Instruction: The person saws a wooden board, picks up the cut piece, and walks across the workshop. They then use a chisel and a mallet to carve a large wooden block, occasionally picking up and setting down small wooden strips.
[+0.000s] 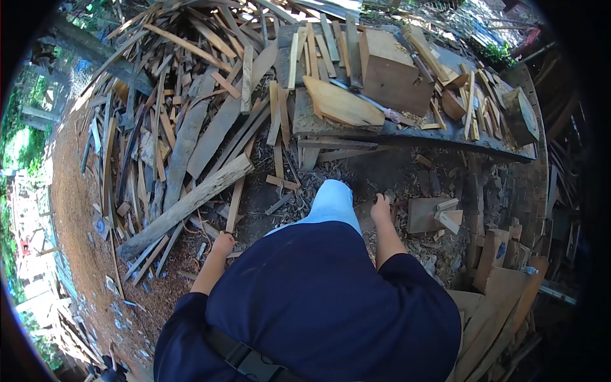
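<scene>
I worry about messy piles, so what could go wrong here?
The person might trip on the wood scraps scattered near their leg. The thick, rough beam lies slanting against the woodpile, near the bare left hand. It might shift or give splinters.

dark navy short-sleeved top (331, 286); light blue trousers (331, 200); black strap with black plastic buckle (258, 366).

Left arm (207, 274): 1, lowered, angled outward; left hand (223, 244) loosely bent, closure unclear. Right arm (388, 242): 1, lowered, farther forward; right hand (381, 209) loosely curled, closure unclear. Forearms: 2, bare.
</scene>
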Motion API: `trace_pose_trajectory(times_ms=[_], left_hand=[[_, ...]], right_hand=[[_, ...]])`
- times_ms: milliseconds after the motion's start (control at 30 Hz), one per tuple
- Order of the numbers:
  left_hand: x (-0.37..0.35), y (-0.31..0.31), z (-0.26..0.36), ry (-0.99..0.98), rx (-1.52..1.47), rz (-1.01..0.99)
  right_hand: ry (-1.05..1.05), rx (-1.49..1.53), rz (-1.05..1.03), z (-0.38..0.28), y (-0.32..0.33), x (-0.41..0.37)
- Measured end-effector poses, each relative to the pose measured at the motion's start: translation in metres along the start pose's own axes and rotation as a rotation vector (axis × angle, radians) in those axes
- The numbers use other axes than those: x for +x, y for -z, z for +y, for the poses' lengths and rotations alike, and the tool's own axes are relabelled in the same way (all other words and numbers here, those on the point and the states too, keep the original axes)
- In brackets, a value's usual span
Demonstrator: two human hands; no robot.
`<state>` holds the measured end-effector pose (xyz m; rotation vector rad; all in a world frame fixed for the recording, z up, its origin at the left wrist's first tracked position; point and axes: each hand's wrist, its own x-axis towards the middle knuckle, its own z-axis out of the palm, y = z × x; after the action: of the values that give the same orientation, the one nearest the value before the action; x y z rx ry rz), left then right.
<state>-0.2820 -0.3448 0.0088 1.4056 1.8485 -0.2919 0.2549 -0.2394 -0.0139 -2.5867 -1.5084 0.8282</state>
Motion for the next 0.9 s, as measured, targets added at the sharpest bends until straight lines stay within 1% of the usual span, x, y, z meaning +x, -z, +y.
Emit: trace_pose_trajectory(times_ms=[33, 100, 133, 167, 233, 267, 300, 367, 400, 433, 467, 500, 533, 567, 600, 633, 667, 700, 733, 767, 800, 833, 867, 900], left_hand=[[0.005, 0.000, 0.008, -0.014, 0.009, -0.001], [0.017, 0.002, 0.029, -0.008, -0.135, 0.186], [0.019, 0.011, 0.052, 0.207, -0.465, 0.082], [0.023, 0.020, 0.073, 0.201, -0.466, 0.082], [0.035, 0.028, 0.115, 0.377, -0.629, 0.128], [0.049, 0.018, 0.117, 0.326, -0.408, 0.176], [0.062, 0.012, 0.130, 0.329, -0.417, 0.177], [0.081, 0.006, 0.162, 0.199, -0.058, 0.302], [0.090, 0.011, 0.188, 0.165, -0.067, 0.243], [0.108, 0.017, 0.215, 0.046, -0.036, 0.222], [0.121, 0.018, 0.237, -0.058, -0.010, 0.197], [0.139, 0.015, 0.256, -0.395, 0.233, 0.421], [0.139, 0.044, 0.305, -0.399, 0.127, 0.330], [0.155, 0.050, 0.335, -0.270, -0.093, 0.251], [0.163, 0.060, 0.369, -0.145, -0.243, 0.159], [0.161, 0.079, 0.405, -0.113, -0.339, 0.130], [0.171, 0.074, 0.420, -0.199, -0.423, 0.190], [0.160, 0.091, 0.442, -0.343, -0.428, 0.190], [0.157, 0.092, 0.455, -0.382, -0.440, 0.225], [0.134, 0.108, 0.467, -0.377, -0.440, 0.226], [0.128, 0.107, 0.465, -0.364, -0.437, 0.208], [0.118, 0.104, 0.456, -0.351, -0.433, 0.185], [0.106, 0.094, 0.441, -0.276, -0.462, 0.248], [0.097, 0.080, 0.424, -0.204, -0.432, 0.263]], right_hand=[[0.072, -0.012, 0.048, -0.008, 0.009, 0.014], [0.063, 0.032, 0.102, -0.031, 0.041, 0.036], [0.070, 0.071, 0.150, -0.042, 0.058, 0.052], [0.069, 0.071, 0.156, -0.044, 0.066, 0.076], [0.237, 0.118, 0.262, -0.043, 0.087, 0.123], [0.280, 0.088, 0.272, -0.043, 0.100, 0.145], [0.288, 0.082, 0.272, -0.043, 0.115, 0.164], [0.353, 0.085, 0.199, -0.053, 0.144, 0.202], [0.383, 0.066, 0.172, -0.056, 0.151, 0.219], [0.424, 0.057, 0.159, -0.065, 0.160, 0.237], [0.430, 0.039, 0.009, -0.073, 0.167, 0.247], [0.439, 0.009, -0.147, -0.080, 0.171, 0.255], [0.437, -0.044, -0.200, -0.085, 0.167, 0.265], [0.534, -0.075, -0.179, -0.082, 0.156, 0.278], [0.636, -0.099, -0.156, -0.073, 0.137, 0.297], [0.589, -0.052, -0.244, -0.061, 0.111, 0.325], [0.541, -0.013, -0.336, -0.052, 0.093, 0.346], [0.616, 0.036, -0.285, -0.052, 0.096, 0.348], [0.589, 0.028, -0.304, -0.047, 0.091, 0.361], [0.627, 0.069, -0.268, -0.043, 0.086, 0.374], [0.505, -0.038, -0.411, -0.065, 0.120, 0.356], [0.418, -0.004, -0.501, -0.081, 0.146, 0.337], [0.783, 0.111, -0.357, -0.091, 0.170, 0.311], [0.918, 0.051, -0.315, -0.085, 0.173, 0.316]])
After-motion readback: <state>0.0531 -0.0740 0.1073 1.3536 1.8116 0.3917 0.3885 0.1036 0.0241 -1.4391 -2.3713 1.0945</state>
